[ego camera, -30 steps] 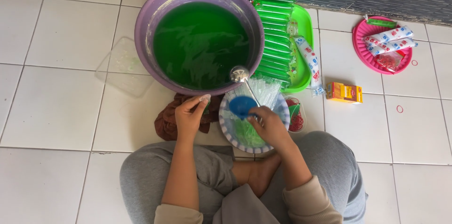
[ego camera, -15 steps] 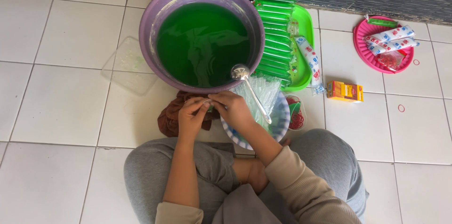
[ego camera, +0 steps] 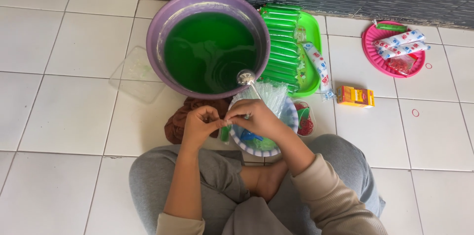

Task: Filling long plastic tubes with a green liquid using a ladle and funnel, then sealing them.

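At the far left of my view a clear plastic lid (ego camera: 137, 76) lies flat on the white tiled floor (ego camera: 64, 116), just beside the big purple basin (ego camera: 163, 32), which is filled with green liquid (ego camera: 207, 49). Below the basin a brown cloth (ego camera: 177, 121) sits bunched on the tiles, partly under my left wrist. My left hand (ego camera: 200, 125) is curled in, its fingertips pinched on the top of a thin green-filled plastic tube (ego camera: 224, 132) that hangs down between the two hands; how hard the pinch is I cannot tell. My right hand (ego camera: 257, 119) meets it from the other side, fingers closed narrow on the same tube end, so both hands touch at that spot. Under the right hand is a blue-rimmed bowl (ego camera: 291, 119) holding a bundle of clear empty tubes (ego camera: 270, 94) and a blue funnel (ego camera: 251, 136), only partly seen. A metal ladle (ego camera: 246, 78) rests with its cup at the basin's rim and its handle running down towards my right hand. Next right, a green tray (ego camera: 312, 32) holds a row of filled green tubes (ego camera: 280, 42), with a printed packet strip (ego camera: 318, 67) lying along its edge. Red rubber bands (ego camera: 306, 126) lie by the bowl. Further right, an orange box (ego camera: 355, 96) stands on the floor, and a pink plate (ego camera: 370, 52) with more packets (ego camera: 400, 44) is at the far right.
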